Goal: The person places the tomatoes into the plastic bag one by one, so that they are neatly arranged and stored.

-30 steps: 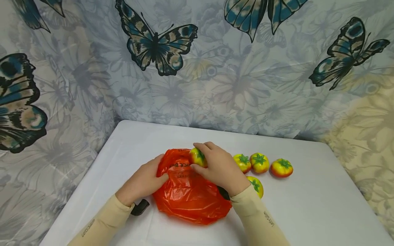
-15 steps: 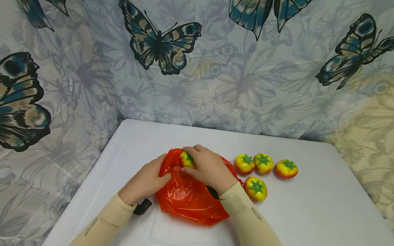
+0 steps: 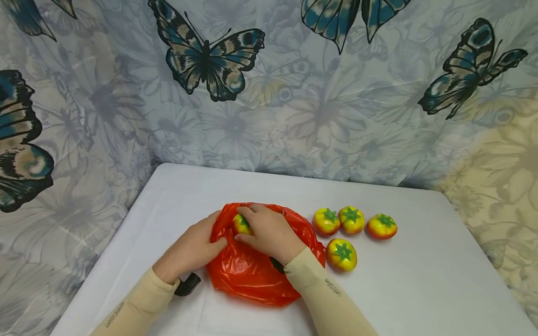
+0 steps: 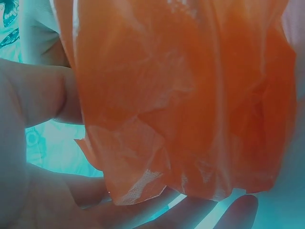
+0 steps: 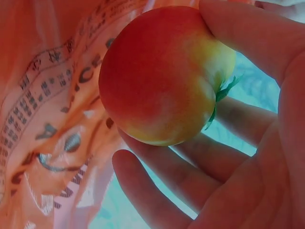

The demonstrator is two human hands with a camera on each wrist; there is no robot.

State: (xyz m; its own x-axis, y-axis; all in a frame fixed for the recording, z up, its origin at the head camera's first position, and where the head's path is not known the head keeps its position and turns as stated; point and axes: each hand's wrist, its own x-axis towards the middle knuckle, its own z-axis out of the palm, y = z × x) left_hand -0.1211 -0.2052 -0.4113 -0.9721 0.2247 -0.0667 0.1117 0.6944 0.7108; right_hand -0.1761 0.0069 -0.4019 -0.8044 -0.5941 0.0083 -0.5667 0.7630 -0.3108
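A crinkled red plastic bag (image 3: 248, 276) lies on the white table with its mouth spread toward the back. My left hand (image 3: 189, 247) grips the bag's left edge, thumb on the near side and fingers behind the film. Between the thumb and fingers of my right hand (image 3: 271, 233) is a yellow-and-red tomato (image 5: 157, 81) with a green leafy top. In the head view that tomato sits over the bag's opening, partly covered by the hand. Dark print shows on the bag film beside it in the right wrist view.
Several more tomatoes stand right of the bag: one (image 3: 342, 255) close to its edge, others (image 3: 326, 221) (image 3: 381, 227) in a loose row behind. A butterfly-patterned cloth (image 3: 328, 112) hangs behind the white table (image 3: 420, 284). A black wrist device (image 3: 187, 284) shows below the left cuff.
My right hand has carried the tomato leftward and lower, from the bag's right-hand side into its mouth. The left hand keeps its grip on the bag's edge.
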